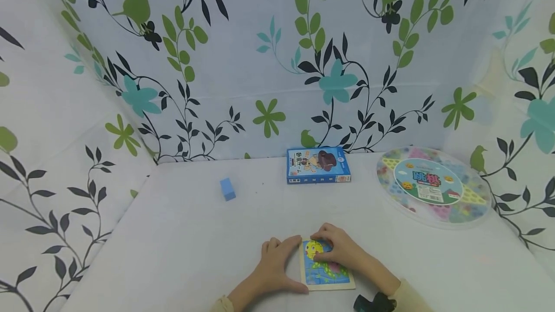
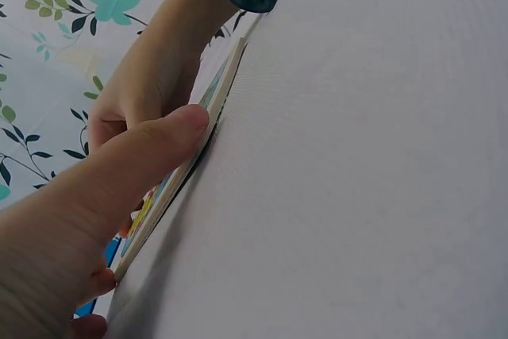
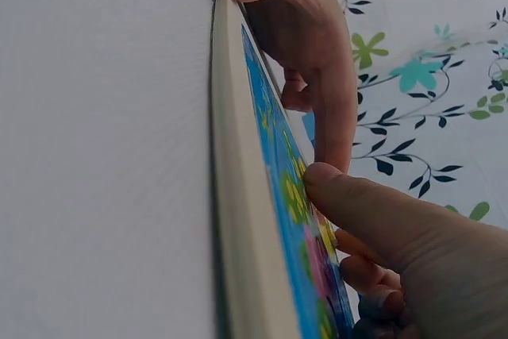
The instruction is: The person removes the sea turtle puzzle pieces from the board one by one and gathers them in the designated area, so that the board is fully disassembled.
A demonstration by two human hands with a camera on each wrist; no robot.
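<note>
A small jigsaw puzzle (image 1: 327, 273) in a pale wooden frame lies on the white table, its picture blue with a yellow round face and green and pink shapes. My left hand (image 1: 276, 265) spans its left side, thumb at the near corner and forefinger at the far one. From the right, my right hand (image 1: 342, 249) reaches over the puzzle, its thumb on the picture and its fingers curled at the far edge. In the right wrist view the right thumb (image 3: 341, 188) touches the picture; whether a loose piece is under it is hidden.
A light blue block (image 1: 227, 189) lies at the back left. Behind the puzzle is a blue box (image 1: 318, 165) with a cartoon on it. A round, clear-covered game board (image 1: 472, 196) sits at the back right. Patterned cloth (image 1: 234, 71) hangs behind the table.
</note>
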